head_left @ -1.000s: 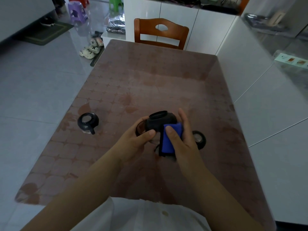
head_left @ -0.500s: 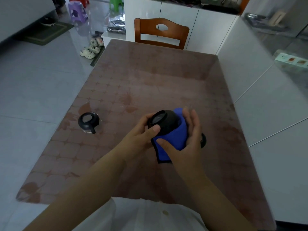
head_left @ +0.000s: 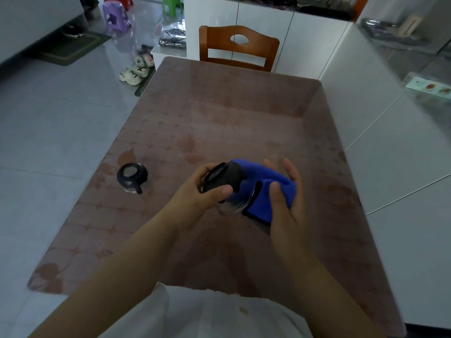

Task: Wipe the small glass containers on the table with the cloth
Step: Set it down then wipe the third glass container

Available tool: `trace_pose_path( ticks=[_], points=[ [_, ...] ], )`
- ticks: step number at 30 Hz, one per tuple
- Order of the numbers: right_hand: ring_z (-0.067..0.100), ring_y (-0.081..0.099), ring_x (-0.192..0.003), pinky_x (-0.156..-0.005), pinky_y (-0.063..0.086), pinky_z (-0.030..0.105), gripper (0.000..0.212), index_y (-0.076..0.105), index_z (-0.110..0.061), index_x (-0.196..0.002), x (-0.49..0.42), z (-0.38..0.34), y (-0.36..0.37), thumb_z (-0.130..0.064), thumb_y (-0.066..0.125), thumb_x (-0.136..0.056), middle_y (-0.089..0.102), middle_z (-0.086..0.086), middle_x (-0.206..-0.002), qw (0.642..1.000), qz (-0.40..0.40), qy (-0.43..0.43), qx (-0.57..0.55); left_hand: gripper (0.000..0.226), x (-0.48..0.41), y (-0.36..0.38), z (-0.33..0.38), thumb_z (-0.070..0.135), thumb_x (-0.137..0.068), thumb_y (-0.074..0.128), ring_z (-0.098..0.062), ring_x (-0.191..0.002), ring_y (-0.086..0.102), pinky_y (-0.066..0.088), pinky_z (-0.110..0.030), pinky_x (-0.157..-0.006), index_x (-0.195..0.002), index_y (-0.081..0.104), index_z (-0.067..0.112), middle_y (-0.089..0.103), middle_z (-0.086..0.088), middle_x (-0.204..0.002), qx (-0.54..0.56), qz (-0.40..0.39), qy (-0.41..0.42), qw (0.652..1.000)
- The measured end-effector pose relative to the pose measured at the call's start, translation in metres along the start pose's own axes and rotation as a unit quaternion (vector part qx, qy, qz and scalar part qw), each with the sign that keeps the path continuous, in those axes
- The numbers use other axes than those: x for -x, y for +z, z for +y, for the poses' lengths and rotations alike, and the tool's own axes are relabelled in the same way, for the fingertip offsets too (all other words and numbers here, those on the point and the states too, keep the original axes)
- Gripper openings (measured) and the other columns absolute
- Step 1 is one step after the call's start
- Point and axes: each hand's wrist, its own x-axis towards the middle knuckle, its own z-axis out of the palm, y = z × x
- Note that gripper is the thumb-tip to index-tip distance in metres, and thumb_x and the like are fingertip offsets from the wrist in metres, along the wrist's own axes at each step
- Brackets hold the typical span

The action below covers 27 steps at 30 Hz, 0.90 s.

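Here, from the head camera, both hands work above the near middle of the table (head_left: 219,118), which has a brown patterned top under a glossy cover; the left hand (head_left: 195,198) grips a glass container (head_left: 231,203) by its black lid, thumb across the near side of the lid and fingers curled round the far side, so the container lies tilted with the lid pointing left and toward the camera and its clear body pointing right; the container is lifted off the table, held between the two hands.

The right hand (head_left: 288,208) cups a blue cloth (head_left: 266,189) against the clear body of the container; its thumb presses on the near face of the cloth and its fingers wrap behind it, only loosely bent, their tips showing above the cloth's upper edge; the cloth covers the right and far sides of the glass, and its dark-bound edge hangs just below the container.

A second container (head_left: 132,176) with a black lid and a small handle stands upright on the table, well to the left of the hands; a wooden chair (head_left: 239,47) sits at the table's far end.
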Motion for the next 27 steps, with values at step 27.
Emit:
trace_pose_path(
  ticks=[27],
  points=[
    [0.008,0.064,-0.098,-0.084,0.056,0.026,0.042,0.038,-0.023,-0.134,-0.018,0.012,-0.004,-0.031,0.045,-0.094,0.064,-0.009,-0.109,0.991,-0.021,0.121,0.060,0.091,0.007,0.003,0.000,0.056,-0.049,0.084,-0.014,-0.111,0.062,0.053,-0.028,-0.093,-0.122,0.047,0.018,0.060,0.005,-0.119,-0.093,-0.131,-0.017,0.987]
  ],
)
